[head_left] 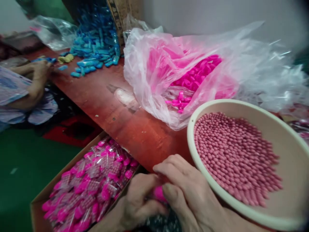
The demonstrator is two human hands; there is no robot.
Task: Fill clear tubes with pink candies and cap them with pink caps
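At the bench's near edge, my left hand and right hand clamp one pink capsule; next comes a firm closing squeeze.

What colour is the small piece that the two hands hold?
Bright pink: the small piece shows between both hands in the head view.

Lower right of the frame, bowl on table; behind it, upper centre, bag; lower left, box below the table edge.
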